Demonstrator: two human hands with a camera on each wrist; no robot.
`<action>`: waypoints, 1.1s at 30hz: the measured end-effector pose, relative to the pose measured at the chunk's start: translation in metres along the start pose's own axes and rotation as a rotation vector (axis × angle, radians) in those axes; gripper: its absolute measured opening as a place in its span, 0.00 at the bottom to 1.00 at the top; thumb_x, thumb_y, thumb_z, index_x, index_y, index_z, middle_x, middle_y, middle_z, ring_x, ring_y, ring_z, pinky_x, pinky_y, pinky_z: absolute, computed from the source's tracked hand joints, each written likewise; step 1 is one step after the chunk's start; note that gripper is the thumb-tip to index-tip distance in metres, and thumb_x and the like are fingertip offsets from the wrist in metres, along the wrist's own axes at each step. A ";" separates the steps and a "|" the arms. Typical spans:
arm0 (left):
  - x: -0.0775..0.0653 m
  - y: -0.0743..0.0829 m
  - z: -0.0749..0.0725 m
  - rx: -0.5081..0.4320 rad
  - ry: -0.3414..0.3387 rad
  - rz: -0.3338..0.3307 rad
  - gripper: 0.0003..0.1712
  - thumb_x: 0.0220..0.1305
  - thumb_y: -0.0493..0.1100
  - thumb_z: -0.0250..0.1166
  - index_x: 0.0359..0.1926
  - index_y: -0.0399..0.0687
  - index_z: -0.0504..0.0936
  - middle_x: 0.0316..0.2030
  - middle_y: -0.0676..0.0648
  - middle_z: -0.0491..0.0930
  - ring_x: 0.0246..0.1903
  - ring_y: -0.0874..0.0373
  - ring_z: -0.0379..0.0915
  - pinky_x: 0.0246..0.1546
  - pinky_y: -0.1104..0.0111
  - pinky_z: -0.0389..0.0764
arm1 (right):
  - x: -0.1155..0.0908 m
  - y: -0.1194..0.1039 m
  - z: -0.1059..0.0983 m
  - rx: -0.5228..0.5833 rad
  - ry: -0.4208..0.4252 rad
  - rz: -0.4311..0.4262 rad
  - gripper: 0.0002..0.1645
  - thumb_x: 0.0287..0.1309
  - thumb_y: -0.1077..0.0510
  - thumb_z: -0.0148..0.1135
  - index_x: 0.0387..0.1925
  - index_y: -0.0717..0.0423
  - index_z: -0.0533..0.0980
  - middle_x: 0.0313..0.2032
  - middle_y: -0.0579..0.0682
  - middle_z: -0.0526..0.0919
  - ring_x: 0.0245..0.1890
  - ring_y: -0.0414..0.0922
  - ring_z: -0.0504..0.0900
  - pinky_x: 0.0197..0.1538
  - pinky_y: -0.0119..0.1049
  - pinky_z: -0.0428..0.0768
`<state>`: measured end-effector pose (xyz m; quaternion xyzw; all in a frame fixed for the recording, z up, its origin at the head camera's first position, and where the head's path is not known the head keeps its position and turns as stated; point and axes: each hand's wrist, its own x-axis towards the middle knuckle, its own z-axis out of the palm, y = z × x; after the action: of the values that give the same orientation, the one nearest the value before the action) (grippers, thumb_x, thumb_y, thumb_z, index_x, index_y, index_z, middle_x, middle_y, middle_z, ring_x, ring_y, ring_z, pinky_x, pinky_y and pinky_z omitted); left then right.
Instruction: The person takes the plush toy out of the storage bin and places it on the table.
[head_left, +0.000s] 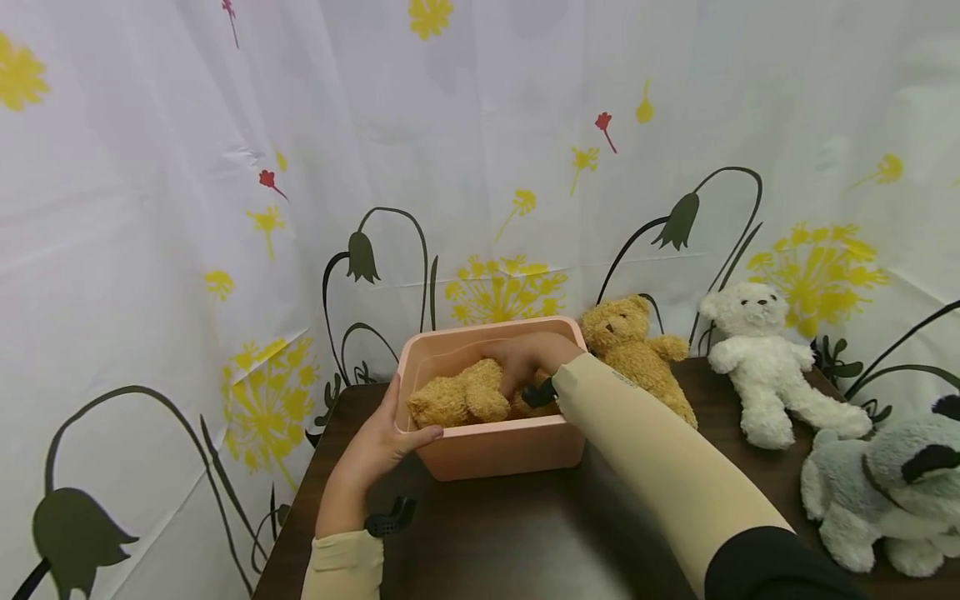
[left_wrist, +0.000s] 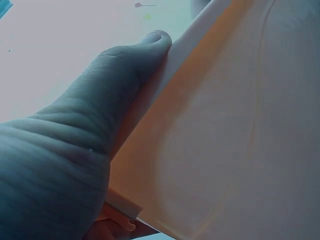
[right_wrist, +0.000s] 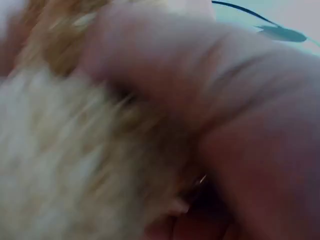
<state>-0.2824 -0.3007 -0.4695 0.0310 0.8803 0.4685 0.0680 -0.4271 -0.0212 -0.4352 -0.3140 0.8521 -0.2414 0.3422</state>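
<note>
A pink plastic bin (head_left: 502,452) stands on the dark table, and a golden-brown teddy bear (head_left: 448,400) lies inside it. My left hand (head_left: 378,446) grips the bin's left front corner. In the left wrist view, the thumb (left_wrist: 132,62) lies along the rim, with fingertips partly showing below. My right hand (head_left: 528,358) reaches down into the bin and holds the teddy bear around its body. Close up in the right wrist view, the fur (right_wrist: 65,160) is pressed against the hand; the fingers underneath are mostly hidden.
Right of the bin, a second golden-brown teddy bear (head_left: 637,354) leans against the curtain (head_left: 480,150). Farther right are a white teddy bear (head_left: 761,358) and a grey-and-white plush dog (head_left: 892,492). The dark table (head_left: 517,533) extends in front of the bin.
</note>
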 end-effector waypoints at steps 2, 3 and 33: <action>0.000 0.000 0.000 0.007 -0.003 -0.003 0.75 0.51 0.63 0.78 0.79 0.75 0.26 0.82 0.43 0.41 0.76 0.39 0.54 0.72 0.41 0.61 | -0.004 -0.002 -0.007 0.015 0.023 -0.046 0.63 0.52 0.71 0.62 0.79 0.24 0.48 0.74 0.44 0.57 0.14 0.44 0.57 0.19 0.39 0.63; 0.000 0.000 0.000 0.010 -0.003 -0.005 0.75 0.51 0.63 0.78 0.79 0.76 0.26 0.82 0.44 0.40 0.77 0.40 0.52 0.73 0.41 0.60 | -0.006 -0.003 -0.010 -0.002 0.044 -0.052 0.62 0.52 0.70 0.62 0.79 0.25 0.47 0.74 0.45 0.56 0.14 0.44 0.57 0.19 0.39 0.64; -0.001 -0.001 -0.002 0.062 0.018 -0.012 0.76 0.50 0.69 0.76 0.80 0.71 0.26 0.80 0.36 0.48 0.71 0.40 0.61 0.72 0.40 0.60 | -0.284 0.065 0.059 0.907 0.708 -0.035 0.44 0.74 0.43 0.47 0.79 0.53 0.41 0.74 0.64 0.56 0.72 0.60 0.65 0.70 0.57 0.68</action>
<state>-0.2821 -0.3029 -0.4695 0.0239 0.8951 0.4408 0.0620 -0.2459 0.2105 -0.3916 -0.0498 0.7207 -0.6786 0.1326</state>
